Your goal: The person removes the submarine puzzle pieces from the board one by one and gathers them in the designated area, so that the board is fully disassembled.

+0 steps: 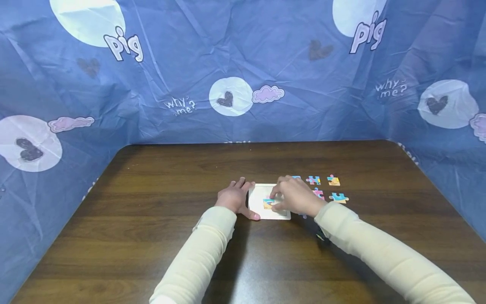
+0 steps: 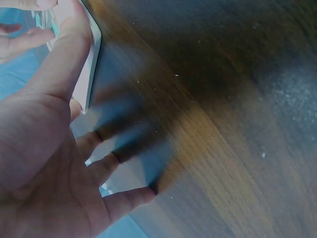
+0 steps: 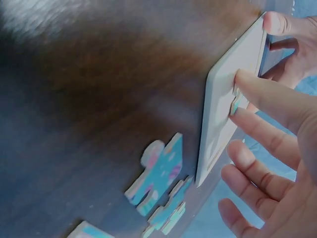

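A white square puzzle tray point(image 1: 259, 192) lies on the table. My left hand point(image 1: 233, 199) is at its left side, fingers spread and fairly straight, the thumb on the near left corner. In the left wrist view the fingertips of the left hand point(image 2: 74, 148) rest on the tabletop. Over the tray, my right hand point(image 1: 299, 196) pinches a jigsaw piece point(image 1: 268, 204) printed in blue and yellow between thumb and index finger. The right wrist view shows this piece point(image 3: 235, 104) low over the tray surface, the other fingers loosely bent.
Several loose jigsaw pieces lie right of the tray, among them a blue and yellow one point(image 1: 339, 198), a pink one point(image 1: 318, 193) and a yellow one point(image 1: 333, 180). The right forearm hides some. A blue printed cloth point(image 1: 228, 55) hangs around the brown wooden table point(image 1: 171, 177).
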